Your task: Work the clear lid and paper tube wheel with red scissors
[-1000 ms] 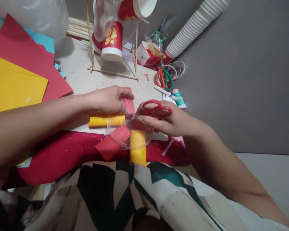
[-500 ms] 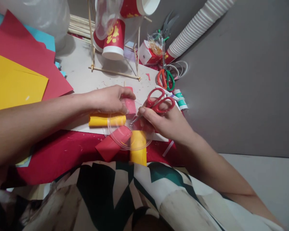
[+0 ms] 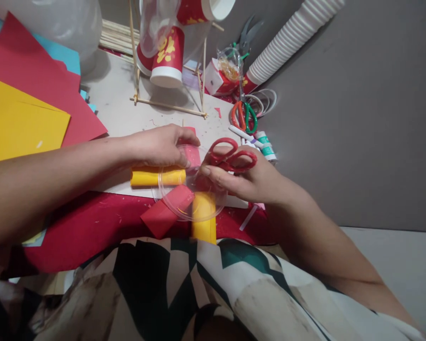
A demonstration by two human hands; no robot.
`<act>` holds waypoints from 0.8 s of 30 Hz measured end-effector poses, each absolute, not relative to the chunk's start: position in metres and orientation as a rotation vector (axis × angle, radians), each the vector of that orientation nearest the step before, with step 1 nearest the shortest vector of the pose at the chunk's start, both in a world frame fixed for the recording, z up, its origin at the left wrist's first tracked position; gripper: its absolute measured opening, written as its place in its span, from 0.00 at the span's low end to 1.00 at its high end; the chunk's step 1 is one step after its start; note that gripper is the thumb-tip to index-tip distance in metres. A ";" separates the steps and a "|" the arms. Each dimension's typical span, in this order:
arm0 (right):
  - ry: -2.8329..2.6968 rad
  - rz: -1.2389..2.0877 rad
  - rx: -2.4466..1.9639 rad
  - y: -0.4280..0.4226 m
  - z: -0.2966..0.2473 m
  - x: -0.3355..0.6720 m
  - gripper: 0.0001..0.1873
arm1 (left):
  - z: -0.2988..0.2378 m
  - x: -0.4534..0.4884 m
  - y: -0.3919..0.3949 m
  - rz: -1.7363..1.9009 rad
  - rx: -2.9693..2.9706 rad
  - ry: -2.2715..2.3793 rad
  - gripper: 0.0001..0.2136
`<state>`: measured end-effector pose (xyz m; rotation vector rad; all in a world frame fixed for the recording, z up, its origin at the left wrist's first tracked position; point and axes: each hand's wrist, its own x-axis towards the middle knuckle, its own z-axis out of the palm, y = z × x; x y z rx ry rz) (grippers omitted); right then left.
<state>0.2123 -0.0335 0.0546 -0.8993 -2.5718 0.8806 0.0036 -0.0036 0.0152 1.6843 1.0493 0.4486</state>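
A clear round plastic lid (image 3: pixel 220 208) lies near the table's front edge. Around it sit a yellow paper roll (image 3: pixel 142 177) on the left, a flattened red paper tube (image 3: pixel 163 214), a second yellow roll (image 3: pixel 204 229) in front and a pink-red paper piece (image 3: pixel 191 154) at the back. My left hand (image 3: pixel 159 147) grips the lid's far left rim, thumb on top beside the pink-red piece. With my right hand (image 3: pixel 252 182) I hold red-handled scissors (image 3: pixel 230 155), pointing down over the lid's middle; the blades are mostly hidden by my fingers.
A stick frame (image 3: pixel 168 108) with red paper cups (image 3: pixel 168 54) stands behind. Orange-and-green scissors (image 3: pixel 244 117), a white-and-teal tube (image 3: pixel 266 146) and a stack of white cups (image 3: pixel 291 45) lie along the grey wall at right. Red (image 3: pixel 46 90) and yellow paper sheets (image 3: pixel 24 121) lie left.
My right hand has tilted and shifted slightly down with the scissors, whose handles have swung a little left and lower. My left hand and the lid have hardly moved.
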 end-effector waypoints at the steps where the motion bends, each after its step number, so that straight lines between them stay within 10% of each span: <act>1: -2.506 0.872 -0.948 -0.036 0.053 0.213 0.17 | 0.016 0.004 -0.004 0.444 1.683 1.063 0.24; 14: -1.875 1.167 -1.153 -0.065 0.040 0.231 0.05 | 0.022 0.002 -0.005 0.387 1.655 1.071 0.28; 24: -1.783 1.514 -1.007 -0.067 0.033 0.225 0.21 | 0.029 -0.005 -0.014 0.530 1.440 1.028 0.27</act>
